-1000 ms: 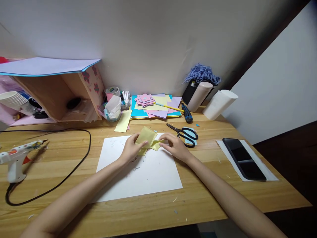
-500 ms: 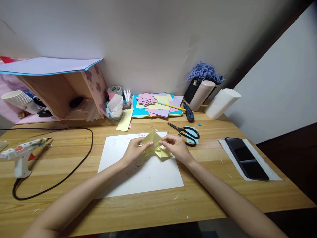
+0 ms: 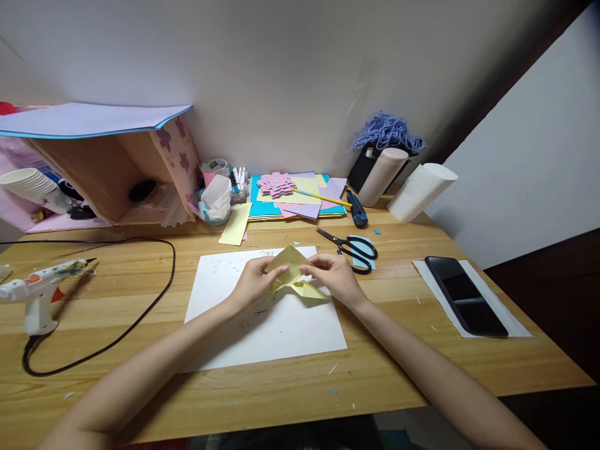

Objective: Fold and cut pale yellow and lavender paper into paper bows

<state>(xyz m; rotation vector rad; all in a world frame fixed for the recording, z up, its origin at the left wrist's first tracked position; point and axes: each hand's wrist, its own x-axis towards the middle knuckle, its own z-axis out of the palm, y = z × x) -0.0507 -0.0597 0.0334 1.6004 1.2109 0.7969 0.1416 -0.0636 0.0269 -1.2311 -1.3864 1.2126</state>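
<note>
Left hand (image 3: 253, 281) and right hand (image 3: 335, 275) pinched on folded yellow paper (image 3: 289, 262)

The yellow paper is gripped from both sides, by thumb and fingers of each hand; the two thumbs are pressed on its near face, close together, and the other fingers are curled. Neither hand is spread. One yellow flap (image 3: 310, 291) is seen jutting out below the right hand — whether it belongs to the same piece cannot be told. The yellow paper is held over the far part of one white sheet (image 3: 300, 331), which is marked with dark specks.

At the left, one glue gun (image 3: 40, 306) is set down, one black cable (image 3: 174, 269) looped around beside it. At the right, one phone (image 3: 466, 297) is laid on one white paper piece (image 3: 519, 328). Just beyond the right hand, one pair of scissors (image 3: 342, 244) is laid partly over one light blue paper (image 3: 360, 246).

Farther back, one pale yellow strip (image 3: 235, 225) and one utility knife (image 3: 357, 210) are placed, with a paper stack (image 3: 262, 209) between them, topped by one layered pink flower (image 3: 276, 184). Behind the knife, two rolls are kept — one pinkish roll (image 3: 383, 178), one white roll (image 3: 422, 194) — near one heap of blue yarn (image 3: 387, 131).
</note>
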